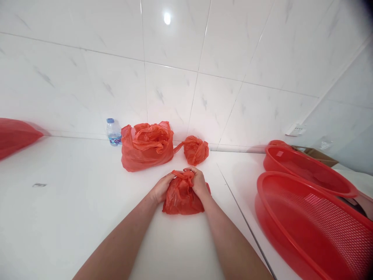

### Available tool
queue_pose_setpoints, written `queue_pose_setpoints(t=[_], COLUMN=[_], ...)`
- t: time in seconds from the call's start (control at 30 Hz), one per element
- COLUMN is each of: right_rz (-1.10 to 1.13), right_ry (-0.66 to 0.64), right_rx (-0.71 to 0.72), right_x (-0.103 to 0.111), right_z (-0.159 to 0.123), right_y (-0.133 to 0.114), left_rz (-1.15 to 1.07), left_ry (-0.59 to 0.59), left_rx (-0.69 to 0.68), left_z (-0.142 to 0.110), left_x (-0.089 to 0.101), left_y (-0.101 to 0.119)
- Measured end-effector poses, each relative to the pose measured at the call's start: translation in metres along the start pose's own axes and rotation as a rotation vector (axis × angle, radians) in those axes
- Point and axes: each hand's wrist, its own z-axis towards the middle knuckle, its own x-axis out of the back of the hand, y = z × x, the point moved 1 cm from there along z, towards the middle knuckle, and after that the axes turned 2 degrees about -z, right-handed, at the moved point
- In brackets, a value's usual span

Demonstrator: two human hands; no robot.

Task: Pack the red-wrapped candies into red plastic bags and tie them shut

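Observation:
A small red plastic bag [183, 198] sits on the white table, its top gathered and twisted between my hands. From the left side, my left hand [163, 187] grips the bag near its gathered neck, fingers partly hidden by the plastic. On the other side, my right hand [198, 182] is closed on the bag's top, fingers curled round the plastic. What the bag contains cannot be made out. Just behind it stand a large open red plastic bag [147, 155] and a smaller knotted red bag [196, 151] with a twisted tail.
A water bottle [113, 134] with a blue cap stands by the tiled wall. Two red plastic baskets [291, 225] lie at the right, near a cardboard box [320, 156]. Another red bag [17, 136] is at the far left. A seam runs across the table [72, 217].

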Motion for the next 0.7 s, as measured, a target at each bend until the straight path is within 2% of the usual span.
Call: queue_pose_setpoints(t=[0.1, 0.27, 0.43, 0.57, 0.7], right_rz=[-0.011, -0.027, 0.075, 0.151, 0.216], right_ry=[0.053, 0.079, -0.051, -0.063, -0.119], right_rx=[-0.027, 0.003, -0.055, -0.097, -0.08], right_x=[-0.003, -0.001, 0.006, 0.01, 0.015], right_z=[-0.003, -0.004, -0.002, 0.001, -0.004], right_y=[0.0, 0.0, 0.005, 0.009, 0.001], left_rz=[-0.004, -0.017, -0.058, -0.06, -0.048], left_ry=[-0.045, -0.052, 0.004, 0.023, 0.011], left_rx=[0.022, 0.023, 0.045, 0.038, 0.014], left_z=[-0.002, -0.001, 0.0, -0.001, -0.002], left_x=[-0.003, -0.004, -0.003, -0.005, -0.005], left_y=[0.002, 0.002, 0.0, 0.0, 0.0])
